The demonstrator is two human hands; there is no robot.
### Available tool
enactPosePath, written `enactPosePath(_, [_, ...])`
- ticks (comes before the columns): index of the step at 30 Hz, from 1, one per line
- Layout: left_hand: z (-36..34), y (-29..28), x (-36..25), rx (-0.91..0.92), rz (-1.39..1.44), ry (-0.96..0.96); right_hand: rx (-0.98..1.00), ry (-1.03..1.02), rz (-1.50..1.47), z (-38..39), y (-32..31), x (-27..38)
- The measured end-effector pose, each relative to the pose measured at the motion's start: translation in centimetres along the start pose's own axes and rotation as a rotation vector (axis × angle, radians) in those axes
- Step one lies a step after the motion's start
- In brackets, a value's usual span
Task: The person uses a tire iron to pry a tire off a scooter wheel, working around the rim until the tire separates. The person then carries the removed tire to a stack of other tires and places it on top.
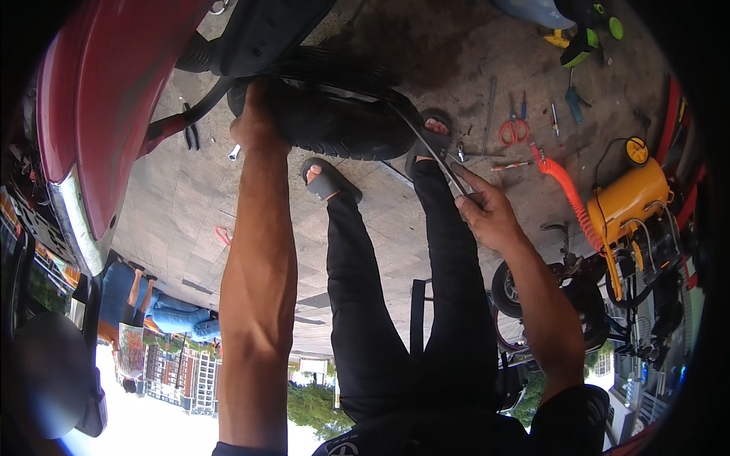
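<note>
My left hand grips the left end of a black tyre near the top of the view, its fingers partly hidden behind it. My right hand is closed on the near end of a long, thin metal bar, which slants up and left to the dark rim edge at the tyre's right part. The tyre sits beside the red vehicle's body, with a black tube-shaped part reaching toward it. My sandalled feet rest on the paving below the tyre.
Scattered tools lie at the right, including red-handled scissors and pliers at left. An orange compressor with a red coiled hose stands at right, near a parked two-wheeler. Other people are at the far left.
</note>
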State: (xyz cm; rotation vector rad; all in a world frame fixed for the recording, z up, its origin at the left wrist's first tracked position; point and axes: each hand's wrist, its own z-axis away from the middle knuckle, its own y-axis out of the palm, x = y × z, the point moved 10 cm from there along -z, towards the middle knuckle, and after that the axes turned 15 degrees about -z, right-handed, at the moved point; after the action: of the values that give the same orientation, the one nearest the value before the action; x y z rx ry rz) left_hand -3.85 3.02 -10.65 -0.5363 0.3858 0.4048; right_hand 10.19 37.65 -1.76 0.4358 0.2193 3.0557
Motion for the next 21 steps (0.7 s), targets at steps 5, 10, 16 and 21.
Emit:
enactPosePath(5, [0.9, -0.2, 0.6, -0.135, -0.143, 0.001, -0.194, 0.023, -0.441, -0.1, 3.0, -4.7])
enactPosePath(10, [1.2, 0.2, 0.3, -0.023, -0.037, 0.077, -0.341, -0.215, -0.412, -0.7, 6.2, -6.0])
enactPosePath(16, [1.7, 0.5, -0.3, -0.045, -0.099, 0.057, -0.451, -0.367, -0.553, -1.8, 9.7, -6.4])
enactPosePath(21, [1.4, 0.5, -0.2, -0.018, -0.071, 0.010, -0.515, -0.355, -0.573, -2.6, 11.2, -7.0])
